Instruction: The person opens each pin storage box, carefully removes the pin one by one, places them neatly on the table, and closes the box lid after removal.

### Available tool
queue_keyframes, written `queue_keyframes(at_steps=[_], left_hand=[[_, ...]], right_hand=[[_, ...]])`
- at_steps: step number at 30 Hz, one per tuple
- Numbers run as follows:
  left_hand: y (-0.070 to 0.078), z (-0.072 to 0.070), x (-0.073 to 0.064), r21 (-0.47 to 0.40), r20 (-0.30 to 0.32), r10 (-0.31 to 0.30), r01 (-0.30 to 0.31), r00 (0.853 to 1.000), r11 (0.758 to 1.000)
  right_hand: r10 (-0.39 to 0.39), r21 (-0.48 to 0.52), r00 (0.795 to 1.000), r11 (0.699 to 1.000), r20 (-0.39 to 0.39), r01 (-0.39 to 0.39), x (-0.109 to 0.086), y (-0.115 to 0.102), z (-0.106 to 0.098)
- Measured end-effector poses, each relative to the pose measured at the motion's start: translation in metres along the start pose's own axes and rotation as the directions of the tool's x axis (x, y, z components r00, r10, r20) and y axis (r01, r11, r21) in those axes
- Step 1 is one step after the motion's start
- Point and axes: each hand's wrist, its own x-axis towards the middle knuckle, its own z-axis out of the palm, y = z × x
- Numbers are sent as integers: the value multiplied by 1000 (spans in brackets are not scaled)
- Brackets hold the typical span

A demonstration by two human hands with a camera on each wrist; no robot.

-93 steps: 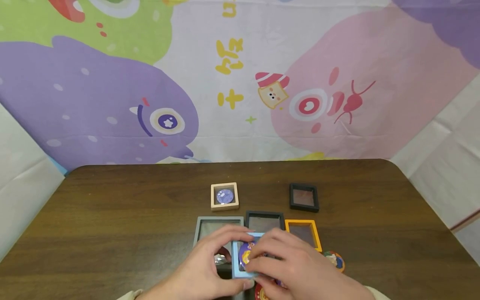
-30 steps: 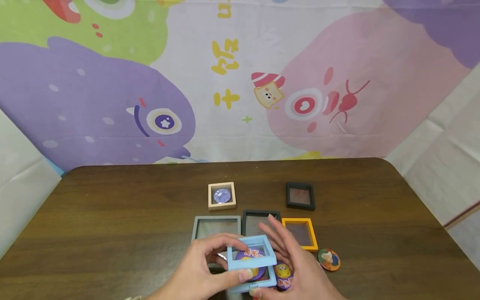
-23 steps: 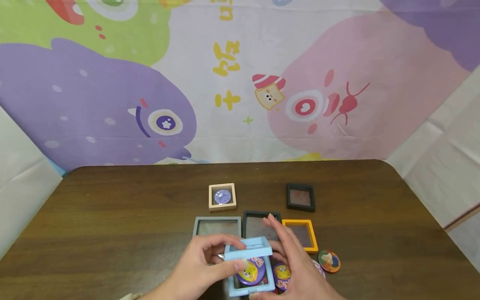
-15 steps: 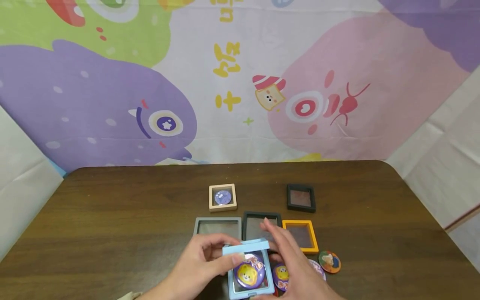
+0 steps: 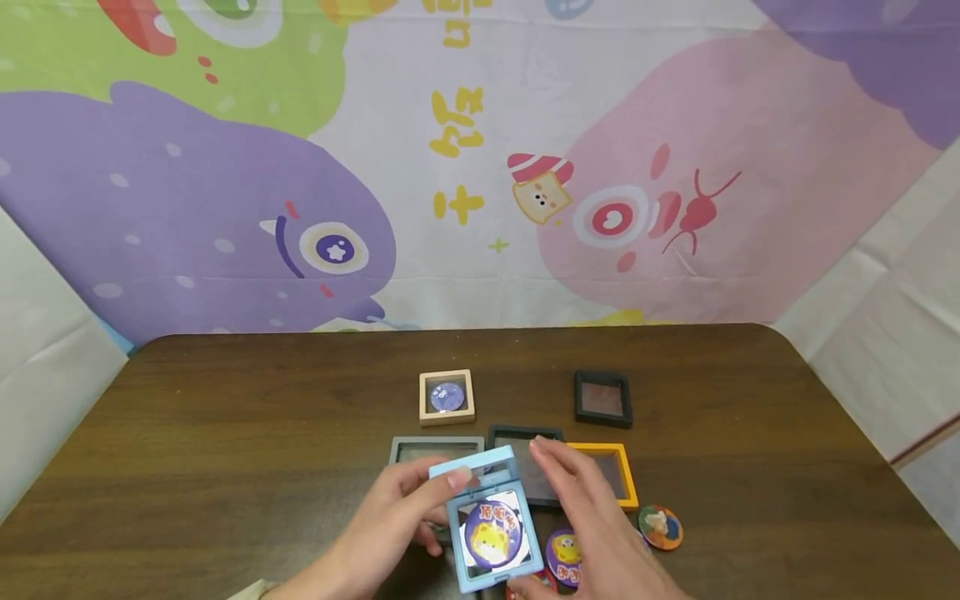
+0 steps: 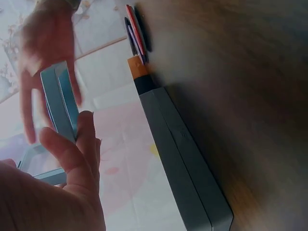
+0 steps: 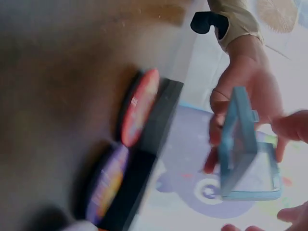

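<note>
My left hand [image 5: 390, 517] holds a light blue hinged display frame [image 5: 456, 537], its thumb over the raised lid. Between the frame's clear films, in the lower half, lies a purple button badge [image 5: 492, 533] with a yellow bear. At the frame's right side is my right hand [image 5: 596, 517], fingers extended and apart, its thumb near the lower right corner. In the right wrist view, the light blue frame [image 7: 239, 149] stands unfolded in the left hand [image 7: 250, 91]. Below the right hand lie another purple bear badge [image 5: 562, 557] and a red badge [image 5: 536, 583], both partly hidden.
Behind the hands stand a grey frame [image 5: 438, 441], a black frame [image 5: 525, 432] and a yellow frame [image 5: 628, 479]. Farther back are a beige frame [image 5: 424, 400] with a purple disc and a small black frame [image 5: 604, 422]. A multicoloured badge [image 5: 661, 527] lies at the right.
Earlier the right fingers were on the badge in the frame. They have since moved off to the right. The left hand has tilted the frame and its lid has swung farther back.
</note>
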Motion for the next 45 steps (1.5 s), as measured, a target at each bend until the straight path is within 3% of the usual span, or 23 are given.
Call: queue_keyframes(at_steps=[3,6,10,15,19,24,33,36,41,45], left_hand=[[-2,0,0,2,-1,3,-3,1000,1000],[-3,-1,0,21,10,16,-16,1000,1000],[-5,1,-2,41,54,26,-28,998,999],[-6,4,-4,25,122,-3,0,993,1000],[-6,7,-6,53,132,0,-7,991,999],[-7,9,-8,68,131,15,-24,991,997],[-7,9,-5,106,139,13,-27,990,994],[-7,9,-4,108,134,-4,-10,991,994],[-5,5,-1,130,118,-9,-6,993,992],[1,-2,1,165,70,0,-12,998,986]], right_hand=[[-109,-140,986,986,-125,91,-3,-5,-2],[-245,-155,951,964,-187,218,-4,-7,-1],[-327,-175,937,937,-121,304,-2,-7,2],[-355,-188,935,918,11,351,-1,-1,3],[-369,-209,924,900,100,382,0,3,4],[-441,-228,896,867,58,442,1,6,9],[-487,-226,872,844,53,486,0,8,12],[-477,-225,878,852,38,472,-1,6,12],[-416,-159,909,898,-8,410,-4,2,8],[-372,-108,927,925,-47,365,-3,1,6]])
